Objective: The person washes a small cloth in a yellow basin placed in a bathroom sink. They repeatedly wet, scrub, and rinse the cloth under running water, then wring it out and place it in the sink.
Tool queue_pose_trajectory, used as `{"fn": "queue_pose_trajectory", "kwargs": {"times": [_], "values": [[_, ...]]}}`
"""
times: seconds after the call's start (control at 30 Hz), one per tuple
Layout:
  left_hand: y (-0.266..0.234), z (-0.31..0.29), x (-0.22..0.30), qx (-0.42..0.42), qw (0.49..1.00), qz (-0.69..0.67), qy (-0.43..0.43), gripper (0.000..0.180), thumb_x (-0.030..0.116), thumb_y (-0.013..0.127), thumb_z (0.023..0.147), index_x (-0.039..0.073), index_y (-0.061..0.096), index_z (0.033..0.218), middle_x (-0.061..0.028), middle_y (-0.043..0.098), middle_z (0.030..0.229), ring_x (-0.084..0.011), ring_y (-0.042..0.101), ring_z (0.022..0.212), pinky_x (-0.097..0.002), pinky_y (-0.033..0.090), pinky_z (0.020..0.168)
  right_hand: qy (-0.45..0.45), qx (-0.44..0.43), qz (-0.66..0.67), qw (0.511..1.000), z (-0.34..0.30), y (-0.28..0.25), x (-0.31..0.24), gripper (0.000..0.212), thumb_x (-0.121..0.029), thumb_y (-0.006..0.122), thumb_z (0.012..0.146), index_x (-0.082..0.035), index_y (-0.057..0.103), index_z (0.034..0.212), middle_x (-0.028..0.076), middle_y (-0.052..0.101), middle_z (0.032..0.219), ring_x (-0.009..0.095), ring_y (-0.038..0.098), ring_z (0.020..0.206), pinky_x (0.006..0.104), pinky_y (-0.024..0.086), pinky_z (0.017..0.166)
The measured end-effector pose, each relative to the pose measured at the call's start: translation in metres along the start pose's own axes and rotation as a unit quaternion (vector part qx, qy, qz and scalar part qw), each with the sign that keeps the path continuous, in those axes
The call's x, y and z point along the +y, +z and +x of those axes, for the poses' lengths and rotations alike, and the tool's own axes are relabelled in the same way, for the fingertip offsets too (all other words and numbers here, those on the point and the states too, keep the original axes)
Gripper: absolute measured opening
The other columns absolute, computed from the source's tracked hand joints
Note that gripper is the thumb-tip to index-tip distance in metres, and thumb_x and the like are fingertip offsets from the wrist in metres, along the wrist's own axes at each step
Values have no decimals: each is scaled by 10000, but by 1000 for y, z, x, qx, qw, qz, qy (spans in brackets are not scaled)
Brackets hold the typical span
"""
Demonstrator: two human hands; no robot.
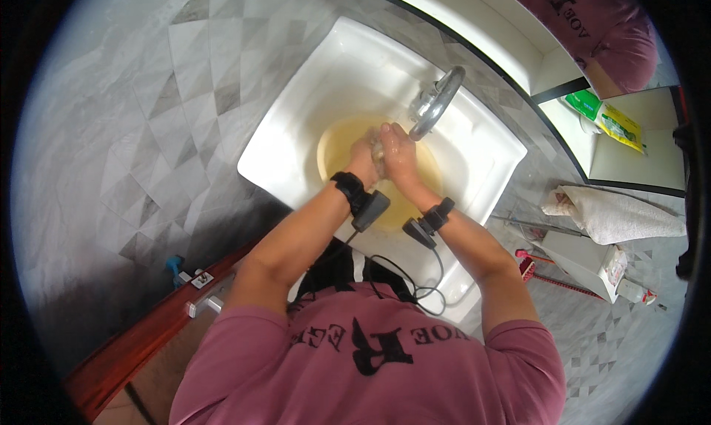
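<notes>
My left hand (362, 163) and my right hand (398, 155) are pressed together, fingers closed, over a round basin (321, 157) with a yellowish look. Between the palms shows a small pale, wet-looking clump (378, 155), mostly hidden by the fingers; its kind I cannot make out. The basin stands inside a white washbasin (285, 140). Just right of my right hand, a curved chrome faucet (443, 103) reaches out. Each of my wrists wears a black strap with a small box and a cable.
A mirror (622, 47) and a white shelf unit (629, 158) with a green-and-yellow packet (606, 121) are at the upper right. Below hang a white towel (618, 216) and a white box (578, 258). Grey tiled wall rises at left; a reddish wooden door edge (148, 343) lies lower left.
</notes>
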State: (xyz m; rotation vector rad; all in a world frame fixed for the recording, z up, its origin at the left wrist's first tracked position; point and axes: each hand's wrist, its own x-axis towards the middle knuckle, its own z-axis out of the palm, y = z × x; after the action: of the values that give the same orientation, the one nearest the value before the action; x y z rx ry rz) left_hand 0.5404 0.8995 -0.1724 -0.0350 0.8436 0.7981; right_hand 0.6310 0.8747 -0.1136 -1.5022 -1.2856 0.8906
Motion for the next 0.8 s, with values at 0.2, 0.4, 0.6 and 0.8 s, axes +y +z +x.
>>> {"fn": "queue_pose_trajectory", "kwargs": {"times": [0.2,0.4,0.6,0.8], "values": [[23,-28,9,118,937,320,73,524,477,436,966,9,543,1176,-127,614,1089,-262,598,946,-376,484,810,19,-6,-193,981,7,-2,62,302,-221,444,975,29,588,886,266,617,838,405,618,809,471,485,660],[26,-35,45,60,839,506,193,465,383,610,926,-28,525,1127,-129,600,1006,-180,584,861,-326,474,760,149,-98,-90,980,7,-34,91,309,-282,514,961,14,601,941,193,646,909,304,636,828,370,489,731],[16,-41,102,-38,869,466,161,330,178,674,864,-8,495,1071,-107,578,1024,-163,574,888,-284,481,743,189,-204,-14,961,-20,-84,82,368,-357,603,928,-30,601,1097,74,600,902,163,553,900,287,451,802],[23,-52,99,-64,883,437,160,287,115,655,859,2,469,1045,-90,570,941,-148,562,789,-260,473,664,-14,-23,-473,881,-64,-96,90,429,-347,663,874,-61,578,1181,63,606,865,163,565,823,309,476,763]]}}
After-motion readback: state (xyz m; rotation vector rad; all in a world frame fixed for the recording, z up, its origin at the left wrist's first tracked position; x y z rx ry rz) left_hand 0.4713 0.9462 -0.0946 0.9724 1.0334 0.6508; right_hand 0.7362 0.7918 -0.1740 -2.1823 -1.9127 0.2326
